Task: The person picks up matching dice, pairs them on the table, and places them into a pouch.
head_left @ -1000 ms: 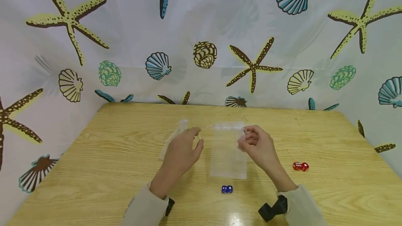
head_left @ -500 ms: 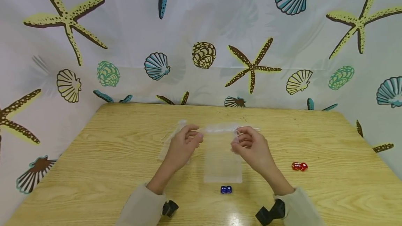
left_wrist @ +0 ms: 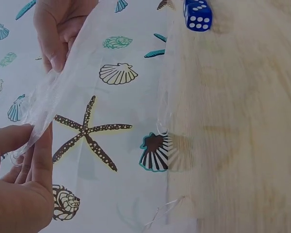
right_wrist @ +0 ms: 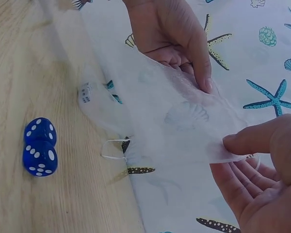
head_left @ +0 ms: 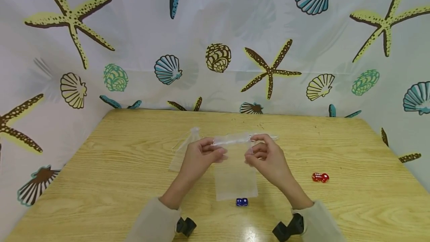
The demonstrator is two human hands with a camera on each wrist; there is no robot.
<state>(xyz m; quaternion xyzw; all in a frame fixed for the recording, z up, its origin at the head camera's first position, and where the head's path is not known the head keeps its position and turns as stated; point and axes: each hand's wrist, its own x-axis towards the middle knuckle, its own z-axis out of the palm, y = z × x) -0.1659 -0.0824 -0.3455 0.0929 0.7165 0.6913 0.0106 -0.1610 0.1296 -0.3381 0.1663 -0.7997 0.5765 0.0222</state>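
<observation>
Both hands hold up a sheer white drawstring pouch (head_left: 235, 182) by its gathered top. My left hand (head_left: 199, 158) pinches the left corner between thumb and fingers, as the left wrist view shows from close by. At the opposite corner my right hand (head_left: 268, 158) pinches the fabric; in the right wrist view its thumb (right_wrist: 247, 141) presses on the thin cloth. The pouch hangs flat and see-through, its lower edge just behind two blue dice (head_left: 242, 202). A bit of white drawstring sticks out past the right hand.
Behind the left hand lies a second sheer pouch (head_left: 179, 160) with a string loop; a spotted die (right_wrist: 86, 92) shows through it. Two red dice (head_left: 320, 177) sit on the wooden table (head_left: 352, 204) at right. A shell-printed curtain (head_left: 215, 18) encloses the back and sides.
My left hand has moved right from beside the pouch and taken hold of its top left corner. The pouch has shifted slightly left and toward me with the right hand.
</observation>
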